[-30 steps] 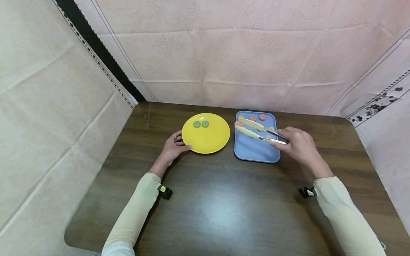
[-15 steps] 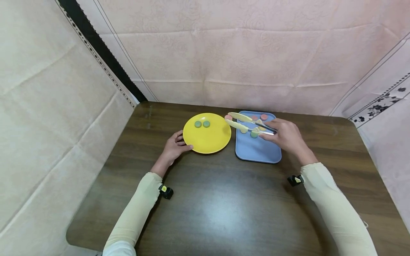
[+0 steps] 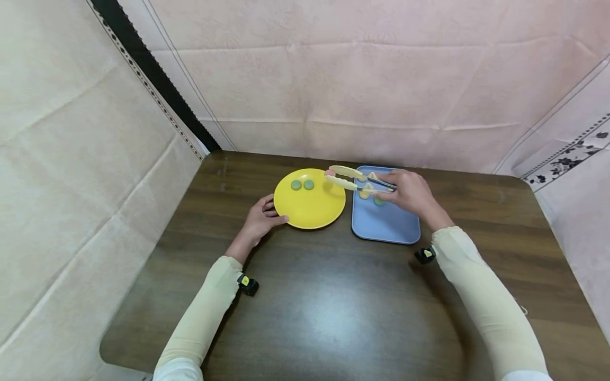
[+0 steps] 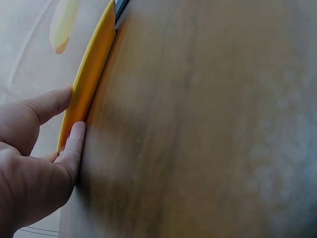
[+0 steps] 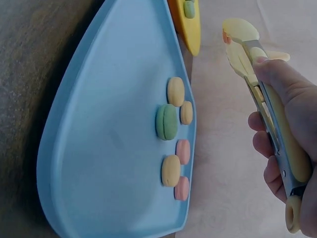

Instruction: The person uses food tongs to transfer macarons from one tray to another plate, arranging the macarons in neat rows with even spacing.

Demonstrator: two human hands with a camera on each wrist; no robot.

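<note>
My left hand (image 3: 259, 218) holds the left rim of a round yellow plate (image 3: 310, 210) between thumb and fingers. Two green macarons (image 3: 308, 184) lie side by side on that plate. My right hand (image 3: 409, 191) grips metal tongs with cream tips (image 3: 346, 171), raised over the far left side of a blue tray (image 3: 386, 225). A pink macaron (image 3: 329, 172) is pinched at the tong tips, above the plate's right edge. In the right wrist view the tray bears a green macaron (image 5: 167, 122), several yellow macarons (image 5: 171, 170) and two pink macarons (image 5: 183, 151).
Plate and tray stand apart on a dark wooden table (image 3: 305, 296), near its far edge. Behind the table hangs a pale cloth (image 3: 362, 95), and another covers the left side. A small camera is strapped to each wrist.
The right hand has moved left with the tongs, lifting the pink macaron off the tray and carrying it to the plate's right edge. The left hand has kept its hold on the plate.
</note>
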